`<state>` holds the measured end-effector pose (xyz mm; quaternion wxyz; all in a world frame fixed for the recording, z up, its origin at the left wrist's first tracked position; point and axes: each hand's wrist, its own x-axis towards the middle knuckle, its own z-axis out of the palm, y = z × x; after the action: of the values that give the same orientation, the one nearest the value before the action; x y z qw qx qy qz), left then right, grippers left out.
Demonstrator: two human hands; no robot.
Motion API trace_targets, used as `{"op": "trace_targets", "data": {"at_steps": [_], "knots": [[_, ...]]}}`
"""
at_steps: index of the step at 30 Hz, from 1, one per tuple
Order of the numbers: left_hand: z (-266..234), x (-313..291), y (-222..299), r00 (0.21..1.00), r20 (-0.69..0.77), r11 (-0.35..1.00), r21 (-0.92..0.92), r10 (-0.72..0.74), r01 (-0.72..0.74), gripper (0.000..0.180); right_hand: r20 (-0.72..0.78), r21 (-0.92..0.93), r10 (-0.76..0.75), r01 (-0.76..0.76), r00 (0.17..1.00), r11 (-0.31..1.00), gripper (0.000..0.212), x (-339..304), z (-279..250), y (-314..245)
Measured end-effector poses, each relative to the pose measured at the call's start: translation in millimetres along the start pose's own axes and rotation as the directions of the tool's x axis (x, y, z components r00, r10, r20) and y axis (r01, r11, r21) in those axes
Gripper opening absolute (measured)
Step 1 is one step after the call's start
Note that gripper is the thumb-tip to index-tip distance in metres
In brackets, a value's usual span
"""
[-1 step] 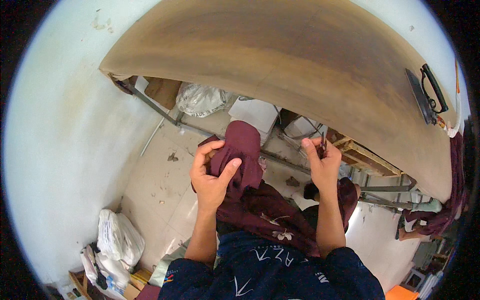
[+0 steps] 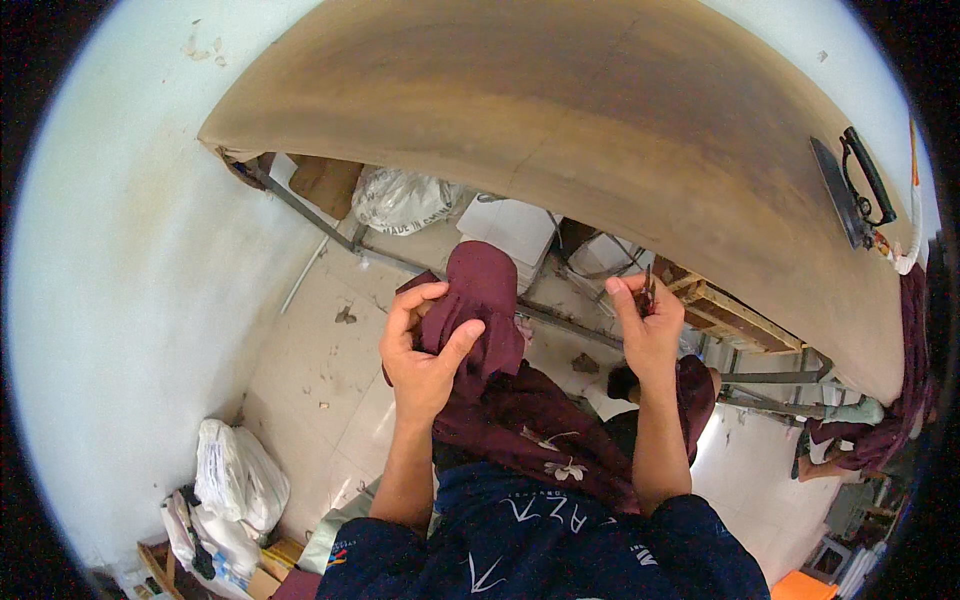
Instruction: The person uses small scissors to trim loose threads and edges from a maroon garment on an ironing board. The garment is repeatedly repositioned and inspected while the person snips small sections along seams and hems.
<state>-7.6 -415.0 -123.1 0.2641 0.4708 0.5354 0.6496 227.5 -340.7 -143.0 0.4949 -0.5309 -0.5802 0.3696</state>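
A maroon garment (image 2: 500,380) fills the middle of the frame, soft and crumpled. Its upper end is bunched into a rounded hump just left of centre, gripped from the left side by the left hand (image 2: 425,350), thumb pressed over the front fold. From there the cloth drapes downward and rightward across the lap toward the lower centre, where pale flower embroidery shows on it. A small dark tool (image 2: 648,290), thin and upright, sits pinched in the fingertips of the right hand (image 2: 650,335), right of centre; its kind cannot be told.
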Motion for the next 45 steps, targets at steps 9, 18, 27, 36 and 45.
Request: {"op": "trace_targets", "data": {"at_steps": [9,18,27,36,45], "knots": [[-1.3,-1.0,-8.6,0.999,-0.020,0.996,0.085,0.031,-0.029,0.029,0.078,0.077,-0.029,0.023,0.997,0.997,0.013,9.0,-16.5,-1.0],[3.2,-0.6,-8.6,0.998,-0.050,0.999,0.020,0.047,-0.046,0.029,0.196,0.140,-0.008,-0.019,0.980,0.990,0.015,1.1,0.8,-1.0],[2.7,-3.2,-9.5,0.999,-0.031,0.987,-0.157,0.022,-0.027,0.030,0.493,0.370,0.109,-0.321,0.863,0.872,0.067,-4.3,44.3,-1.7],[-10.1,8.5,-9.1,0.981,0.193,0.999,-0.032,0.017,-0.011,0.048,0.370,0.474,-0.229,0.029,0.900,0.880,0.029,1.2,56.2,-3.2],[-26.6,18.0,-19.8,0.932,0.210,0.906,0.248,0.295,-0.343,0.023,0.267,0.217,-0.574,0.532,0.774,0.819,0.028,3.9,42.1,-29.9]]}}
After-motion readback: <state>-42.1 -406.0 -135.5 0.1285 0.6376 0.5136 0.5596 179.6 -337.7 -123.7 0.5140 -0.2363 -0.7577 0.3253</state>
